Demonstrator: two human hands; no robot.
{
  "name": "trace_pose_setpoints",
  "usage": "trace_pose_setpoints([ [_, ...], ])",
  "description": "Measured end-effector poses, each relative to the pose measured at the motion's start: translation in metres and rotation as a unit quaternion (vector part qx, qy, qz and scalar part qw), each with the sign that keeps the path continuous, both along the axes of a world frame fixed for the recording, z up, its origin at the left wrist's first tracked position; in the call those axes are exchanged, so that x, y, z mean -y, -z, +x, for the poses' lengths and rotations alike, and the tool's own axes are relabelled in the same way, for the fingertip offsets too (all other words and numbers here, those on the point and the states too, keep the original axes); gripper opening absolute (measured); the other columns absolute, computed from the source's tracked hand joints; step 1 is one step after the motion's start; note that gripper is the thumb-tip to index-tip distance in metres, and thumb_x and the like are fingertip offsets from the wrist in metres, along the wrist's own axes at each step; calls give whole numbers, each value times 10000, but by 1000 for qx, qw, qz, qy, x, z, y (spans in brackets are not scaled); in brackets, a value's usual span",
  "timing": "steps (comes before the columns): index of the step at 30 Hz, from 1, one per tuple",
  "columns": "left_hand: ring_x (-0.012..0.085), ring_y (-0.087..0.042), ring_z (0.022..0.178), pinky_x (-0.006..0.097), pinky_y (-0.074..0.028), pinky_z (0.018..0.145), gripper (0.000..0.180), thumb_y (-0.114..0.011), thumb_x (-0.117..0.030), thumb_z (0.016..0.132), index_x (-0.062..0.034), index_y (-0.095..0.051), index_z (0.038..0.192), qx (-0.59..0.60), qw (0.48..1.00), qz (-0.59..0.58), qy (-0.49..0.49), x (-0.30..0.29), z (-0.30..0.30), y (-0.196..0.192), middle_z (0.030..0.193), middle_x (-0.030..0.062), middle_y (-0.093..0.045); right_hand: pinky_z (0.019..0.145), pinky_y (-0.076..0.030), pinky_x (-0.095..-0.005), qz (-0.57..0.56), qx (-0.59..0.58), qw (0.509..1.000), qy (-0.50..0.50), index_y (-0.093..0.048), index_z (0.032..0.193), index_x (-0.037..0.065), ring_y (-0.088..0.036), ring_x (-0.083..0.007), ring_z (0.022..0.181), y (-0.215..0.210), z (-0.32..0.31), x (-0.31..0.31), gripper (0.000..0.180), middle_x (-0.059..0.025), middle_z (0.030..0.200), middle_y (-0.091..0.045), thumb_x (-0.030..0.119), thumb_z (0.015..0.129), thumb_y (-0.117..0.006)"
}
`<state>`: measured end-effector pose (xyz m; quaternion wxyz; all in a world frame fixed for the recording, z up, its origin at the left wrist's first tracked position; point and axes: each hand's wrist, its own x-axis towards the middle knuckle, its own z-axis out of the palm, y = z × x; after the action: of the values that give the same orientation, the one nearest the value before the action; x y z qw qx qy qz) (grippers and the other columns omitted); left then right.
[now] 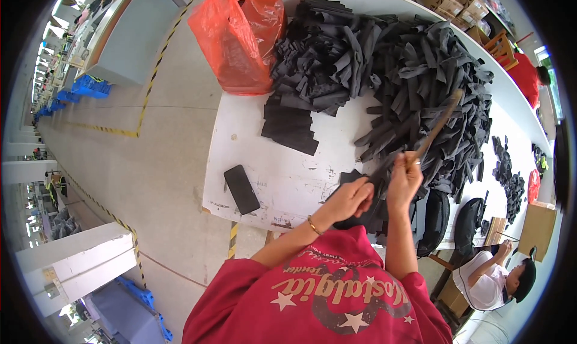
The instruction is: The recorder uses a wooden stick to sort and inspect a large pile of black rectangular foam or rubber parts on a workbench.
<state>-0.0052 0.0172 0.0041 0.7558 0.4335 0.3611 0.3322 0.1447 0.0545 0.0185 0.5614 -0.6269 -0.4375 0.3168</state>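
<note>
My left hand (350,201) is closed on the end of a black fabric strip (379,175) just above the table's near edge. Close beside it, my right hand (403,183) grips a long, thin, brownish stick (440,124), which slants up and away over a big heap of black fabric strips (430,73). The strip runs between both hands; whether the right fingers also pinch it is hidden. More black pieces lie under my hands against my red shirt. A neat row of black strips (290,127) rests farther left.
On the white table (240,136) are a black phone (241,189) at left and a red plastic bag (243,49) at the far left corner. A second strip pile (312,61) adjoins the heap. Black padded shapes (434,221) and a seated person (493,278) are at right.
</note>
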Motion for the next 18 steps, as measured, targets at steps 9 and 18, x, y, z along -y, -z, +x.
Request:
trace_pose_setpoints([
  [9,114,-521,463,288,-427,456,234,-471,-183,957,-42,-536,781,-150,984,25,-94,-26,-37,43,548,42,-559,466,-296,-284,92,308,907,272,-583,758,3,-373,-87,525,-74,148,-117,386,5,601,-436,286,1001,-484],
  [18,303,-526,922,398,-438,783,431,-785,-142,687,-91,-571,1057,-571,699,386,-193,-135,-130,150,1000,68,-561,680,-429,-290,-26,308,947,92,-597,1049,20,-519,-157,733,-78,189,-164,332,-48,741,-524,325,1000,-476],
])
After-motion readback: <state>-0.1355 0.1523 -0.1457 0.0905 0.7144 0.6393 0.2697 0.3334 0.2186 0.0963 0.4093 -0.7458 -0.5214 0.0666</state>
